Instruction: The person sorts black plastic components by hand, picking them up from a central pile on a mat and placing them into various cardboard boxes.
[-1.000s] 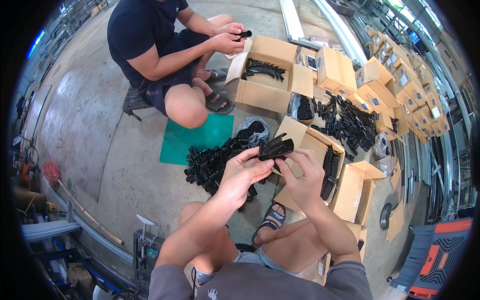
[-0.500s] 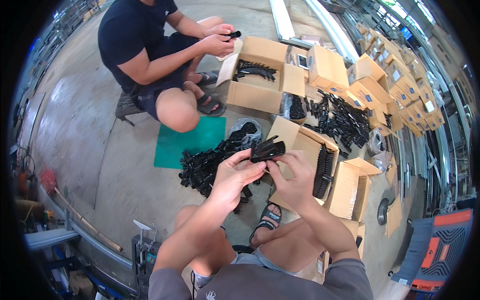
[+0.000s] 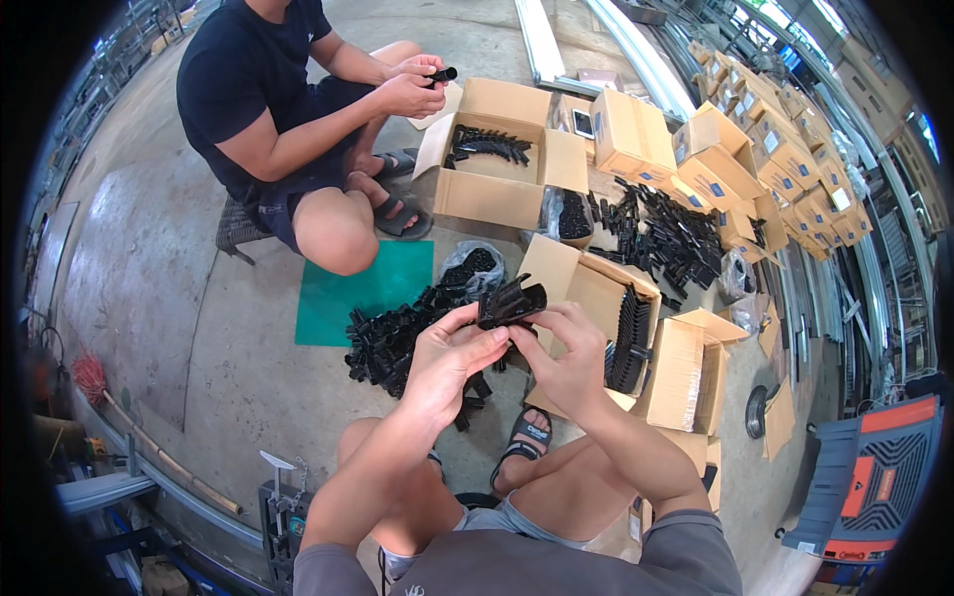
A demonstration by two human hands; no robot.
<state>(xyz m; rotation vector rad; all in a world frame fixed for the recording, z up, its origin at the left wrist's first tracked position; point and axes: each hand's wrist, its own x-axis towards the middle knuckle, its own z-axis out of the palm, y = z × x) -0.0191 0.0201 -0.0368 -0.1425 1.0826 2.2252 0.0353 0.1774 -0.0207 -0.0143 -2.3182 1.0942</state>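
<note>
Up in front of my knees I hold a black, curved plastic-looking part [image 3: 514,302], hollow like a short open clip. Its left end is gripped between the thumb and fingers of my left hand [image 3: 449,356]. From the right, the fingertips of my right hand [image 3: 568,350] pinch its lower edge. Beneath and left of my hands lies a heap of similar black parts [image 3: 383,348], partly on a green sheet [image 3: 333,313]. Beyond my right hand stands an open cardboard box [image 3: 550,266] with a neat row of black parts [image 3: 628,338] inside.
A co-worker [image 3: 263,109] sits across on the left, holding a black part over another open box [image 3: 487,199]. More black parts [image 3: 676,233] are spread on the floor at right. Stacked cartons [image 3: 785,159] stand behind them. A grey-orange case [image 3: 865,482] is at far right.
The black part has tilted slightly in my fingers, its open end turned more toward me. The surroundings have shifted a little leftward in view. Both hands keep hold.
</note>
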